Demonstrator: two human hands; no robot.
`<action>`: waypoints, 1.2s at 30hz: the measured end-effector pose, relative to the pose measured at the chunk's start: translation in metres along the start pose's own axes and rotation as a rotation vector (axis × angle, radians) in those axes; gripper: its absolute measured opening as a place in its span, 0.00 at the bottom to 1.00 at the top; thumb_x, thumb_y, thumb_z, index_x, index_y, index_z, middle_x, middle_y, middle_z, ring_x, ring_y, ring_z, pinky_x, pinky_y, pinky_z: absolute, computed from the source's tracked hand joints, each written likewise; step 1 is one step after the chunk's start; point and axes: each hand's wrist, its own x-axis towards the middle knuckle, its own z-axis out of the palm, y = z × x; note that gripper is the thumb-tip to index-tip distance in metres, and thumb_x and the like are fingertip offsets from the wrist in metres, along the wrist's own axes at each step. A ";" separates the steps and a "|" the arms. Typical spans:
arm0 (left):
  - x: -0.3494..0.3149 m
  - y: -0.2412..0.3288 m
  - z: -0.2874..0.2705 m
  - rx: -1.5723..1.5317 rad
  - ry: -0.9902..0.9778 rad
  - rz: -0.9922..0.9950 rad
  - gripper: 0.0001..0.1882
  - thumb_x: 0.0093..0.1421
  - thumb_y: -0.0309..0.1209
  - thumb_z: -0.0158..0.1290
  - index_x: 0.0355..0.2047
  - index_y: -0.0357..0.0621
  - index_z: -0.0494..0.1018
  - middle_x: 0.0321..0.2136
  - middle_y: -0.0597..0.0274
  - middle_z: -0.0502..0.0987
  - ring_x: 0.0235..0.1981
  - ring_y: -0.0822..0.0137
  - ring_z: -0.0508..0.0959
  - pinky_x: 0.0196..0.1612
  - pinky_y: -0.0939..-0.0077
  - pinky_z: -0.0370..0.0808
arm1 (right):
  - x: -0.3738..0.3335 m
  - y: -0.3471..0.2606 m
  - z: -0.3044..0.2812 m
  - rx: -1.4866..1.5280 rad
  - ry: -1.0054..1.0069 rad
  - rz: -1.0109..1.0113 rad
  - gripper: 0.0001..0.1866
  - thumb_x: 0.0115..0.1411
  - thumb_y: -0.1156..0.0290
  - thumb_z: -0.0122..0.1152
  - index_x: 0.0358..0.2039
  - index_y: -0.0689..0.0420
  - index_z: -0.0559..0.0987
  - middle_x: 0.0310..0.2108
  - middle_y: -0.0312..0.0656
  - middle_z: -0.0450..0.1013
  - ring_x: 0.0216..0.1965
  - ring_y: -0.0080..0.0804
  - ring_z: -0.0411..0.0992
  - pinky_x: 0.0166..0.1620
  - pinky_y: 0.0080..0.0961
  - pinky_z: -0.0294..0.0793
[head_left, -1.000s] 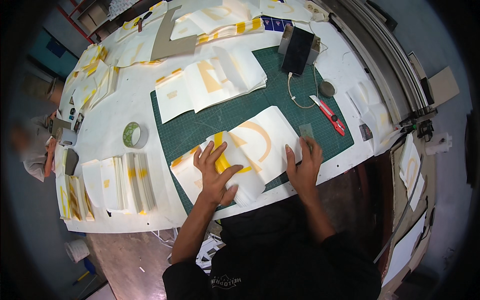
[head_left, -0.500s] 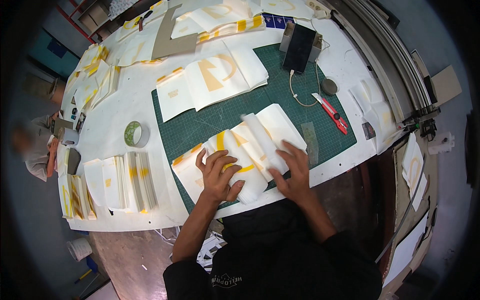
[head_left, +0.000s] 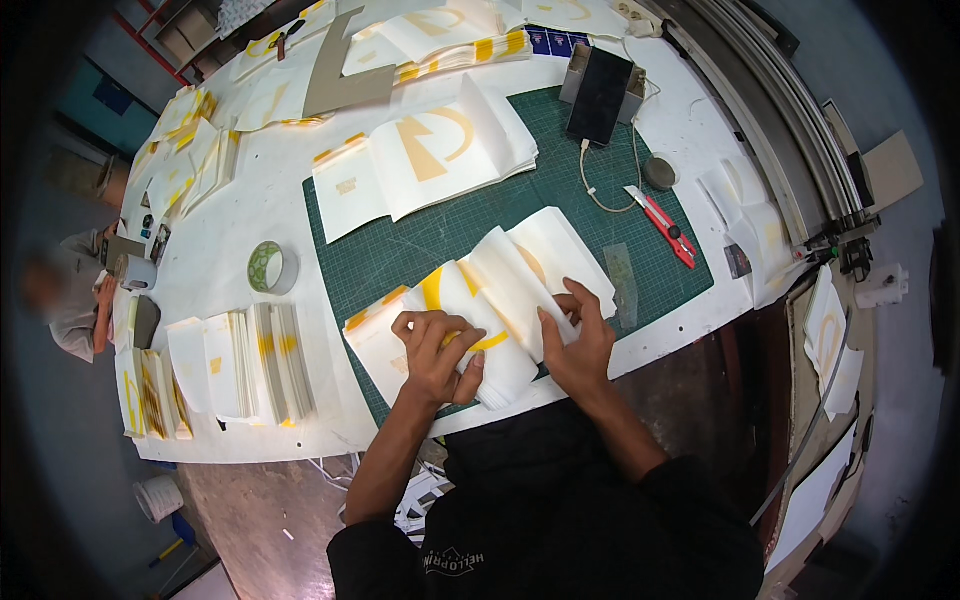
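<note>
A stack of white sheets with yellow shapes [head_left: 500, 290] lies on the green cutting mat [head_left: 400, 240] at the table's near edge. The top sheets are curled up in a fold. My left hand [head_left: 437, 350] presses on the stack's left part, over a yellow shape. My right hand [head_left: 577, 338] grips the lifted sheets by their right edge. A second stack of the same sheets [head_left: 430, 155] lies flat further back on the mat.
A tape roll [head_left: 269, 267] sits left of the mat, with rows of stacked sheets [head_left: 240, 365] near it. A red cutter [head_left: 664, 225], a clear ruler [head_left: 621, 284], a round dark disc [head_left: 660, 172] and a black phone [head_left: 600, 95] lie to the right. Another person [head_left: 75, 300] sits at the far left.
Both hands lay flat on the open sheet a second ago. The top sheets have since been folded over leftward, and my right hand has shifted left with them.
</note>
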 end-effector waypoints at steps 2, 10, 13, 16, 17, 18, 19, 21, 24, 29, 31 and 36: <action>-0.001 0.003 -0.001 0.011 -0.039 -0.055 0.19 0.44 0.33 0.57 0.38 0.48 0.83 0.44 0.54 0.80 0.48 0.54 0.76 0.58 0.50 0.56 | -0.004 -0.007 -0.003 0.056 -0.044 -0.162 0.30 0.54 0.80 0.72 0.57 0.64 0.72 0.39 0.45 0.81 0.39 0.34 0.78 0.46 0.28 0.77; -0.002 -0.001 0.003 0.084 -0.065 -0.011 0.17 0.48 0.37 0.52 0.38 0.52 0.84 0.57 0.50 0.77 0.69 0.46 0.65 0.72 0.41 0.39 | -0.001 0.001 -0.021 -0.012 -0.076 -0.279 0.19 0.55 0.77 0.72 0.46 0.65 0.79 0.44 0.50 0.79 0.46 0.46 0.78 0.51 0.37 0.76; 0.002 0.000 -0.001 0.033 -0.037 -0.001 0.17 0.54 0.44 0.51 0.35 0.49 0.83 0.52 0.51 0.79 0.65 0.46 0.69 0.72 0.41 0.42 | 0.014 0.025 -0.029 -0.484 0.075 -0.186 0.20 0.60 0.70 0.70 0.49 0.68 0.79 0.51 0.55 0.74 0.53 0.51 0.71 0.54 0.45 0.69; -0.002 -0.003 0.000 -0.003 -0.011 0.013 0.21 0.56 0.49 0.51 0.33 0.46 0.82 0.45 0.53 0.81 0.57 0.48 0.75 0.70 0.42 0.48 | 0.011 0.036 -0.027 -0.621 0.046 -0.135 0.22 0.63 0.65 0.67 0.50 0.69 0.80 0.55 0.57 0.69 0.58 0.54 0.65 0.57 0.54 0.62; -0.003 -0.004 0.001 -0.014 -0.005 0.017 0.22 0.57 0.51 0.51 0.32 0.45 0.82 0.42 0.54 0.81 0.54 0.49 0.77 0.69 0.42 0.50 | 0.009 0.038 -0.027 -0.618 0.025 -0.127 0.22 0.64 0.63 0.66 0.51 0.69 0.81 0.56 0.57 0.67 0.59 0.55 0.63 0.58 0.57 0.60; -0.004 -0.004 0.002 0.002 0.003 0.015 0.20 0.56 0.49 0.52 0.32 0.45 0.82 0.40 0.55 0.81 0.51 0.51 0.77 0.68 0.43 0.53 | 0.009 0.038 -0.026 -0.610 0.030 -0.134 0.22 0.63 0.63 0.66 0.50 0.69 0.81 0.55 0.57 0.68 0.59 0.54 0.63 0.58 0.56 0.59; -0.004 -0.004 0.002 0.018 0.012 0.014 0.19 0.55 0.47 0.54 0.32 0.45 0.82 0.37 0.56 0.81 0.48 0.52 0.77 0.66 0.44 0.55 | 0.008 0.038 -0.024 -0.603 0.035 -0.140 0.21 0.63 0.64 0.66 0.49 0.69 0.82 0.55 0.57 0.68 0.59 0.53 0.64 0.58 0.55 0.59; -0.004 -0.003 0.003 0.033 0.030 0.016 0.15 0.52 0.43 0.55 0.31 0.45 0.81 0.34 0.58 0.80 0.44 0.55 0.77 0.64 0.47 0.58 | 0.008 0.037 -0.023 -0.578 0.033 -0.143 0.20 0.63 0.65 0.67 0.48 0.68 0.82 0.55 0.56 0.69 0.58 0.52 0.64 0.58 0.54 0.58; -0.004 -0.002 0.004 0.035 0.051 0.022 0.11 0.49 0.37 0.56 0.29 0.45 0.81 0.31 0.60 0.79 0.40 0.57 0.76 0.61 0.51 0.61 | 0.006 0.040 -0.022 -0.529 0.023 -0.131 0.20 0.62 0.65 0.67 0.47 0.68 0.82 0.55 0.56 0.69 0.59 0.52 0.64 0.57 0.54 0.58; -0.002 -0.002 0.004 0.041 0.066 0.041 0.10 0.47 0.34 0.55 0.28 0.45 0.81 0.30 0.60 0.78 0.38 0.58 0.75 0.56 0.53 0.63 | 0.010 0.035 -0.021 -0.646 0.142 -0.110 0.19 0.62 0.64 0.66 0.46 0.68 0.83 0.56 0.56 0.69 0.60 0.51 0.63 0.58 0.54 0.58; -0.002 -0.003 0.003 0.036 0.061 0.044 0.10 0.47 0.34 0.55 0.28 0.45 0.81 0.30 0.60 0.78 0.38 0.58 0.75 0.55 0.53 0.62 | 0.010 0.036 -0.021 -0.669 0.095 -0.138 0.20 0.62 0.63 0.66 0.46 0.68 0.83 0.57 0.56 0.68 0.61 0.52 0.63 0.58 0.56 0.57; 0.001 -0.001 0.001 0.030 0.060 0.042 0.10 0.46 0.36 0.56 0.26 0.45 0.80 0.30 0.60 0.78 0.38 0.57 0.74 0.54 0.54 0.62 | 0.007 0.038 -0.018 -0.606 0.069 -0.177 0.16 0.60 0.67 0.68 0.43 0.65 0.83 0.59 0.55 0.68 0.62 0.54 0.63 0.59 0.59 0.56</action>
